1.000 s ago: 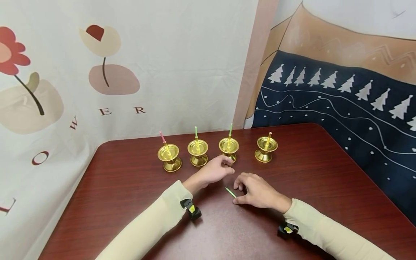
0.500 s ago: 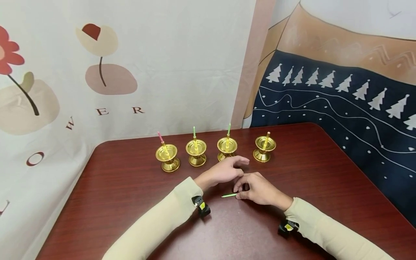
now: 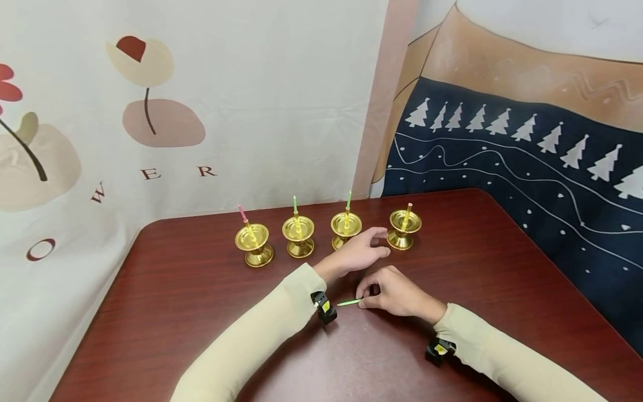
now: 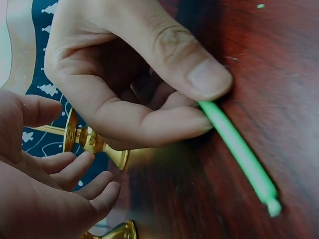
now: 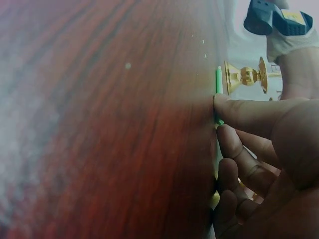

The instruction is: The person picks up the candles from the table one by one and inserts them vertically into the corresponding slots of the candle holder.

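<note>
My right hand [image 3: 397, 293] pinches one end of the green candle [image 3: 349, 302], which lies flat on the tabletop [image 3: 201, 312]. It looks thin, light and easy to snap, so I'd hold it gently near the middle. My left hand [image 3: 358, 254] hangs loose, holding nothing.

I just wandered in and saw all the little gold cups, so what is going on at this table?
A person sits at a dark red table with four gold candle holders in a row, each holding a thin candle. The right hand pinches a loose green candle that lies flat on the wood. The left hand hovers open between the third and fourth holders, gripping nothing.
</note>
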Tool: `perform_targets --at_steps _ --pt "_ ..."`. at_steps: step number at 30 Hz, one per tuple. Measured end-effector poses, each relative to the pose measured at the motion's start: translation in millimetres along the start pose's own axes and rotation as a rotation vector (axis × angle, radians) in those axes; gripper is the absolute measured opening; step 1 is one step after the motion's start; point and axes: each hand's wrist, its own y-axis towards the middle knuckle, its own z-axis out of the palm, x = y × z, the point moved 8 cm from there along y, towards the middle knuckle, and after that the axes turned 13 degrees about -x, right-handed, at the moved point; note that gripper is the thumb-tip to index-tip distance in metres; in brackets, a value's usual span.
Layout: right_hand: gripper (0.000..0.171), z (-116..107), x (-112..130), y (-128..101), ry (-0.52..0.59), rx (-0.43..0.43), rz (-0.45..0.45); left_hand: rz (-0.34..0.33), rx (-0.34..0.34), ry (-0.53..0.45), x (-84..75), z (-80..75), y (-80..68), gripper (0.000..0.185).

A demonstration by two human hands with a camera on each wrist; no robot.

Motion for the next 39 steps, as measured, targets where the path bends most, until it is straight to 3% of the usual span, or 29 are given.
perform_targets --at_steps 7,16,20,23,31,39 --pt "0.019 -3.8 4.0 0.7 -0.024 0.029 0.045 -0.043 -0.043 -0.042 -0.5 4.8 15.5 0.068" --pt "0.019 -15.0 -2.4 -8.6 -0.094 0.06 -0.037 -0.067 -0.077 -0.052 -0.3 9.7 29.1 0.075" --pt "0.02 -24.1 0.8 -10.1 -0.127 0.106 0.016 -0.074 -0.084 -0.056 -0.1 13.6 33.8 0.08" --pt "0.021 -28.7 3.7 -9.8 -0.151 0.148 0.055 -0.069 -0.1 -0.065 0.3 15.8 37.9 0.083" --pt "0.025 -37.1 6.2 -10.8 -0.222 0.199 0.024 -0.034 -0.14 -0.085 0.3 19.4 47.1 0.086" --pt "0.028 -47.4 -1.0 -19.6 -0.263 0.263 0.047 -0.028 -0.145 -0.065 1.4 22.2 53.5 0.091"
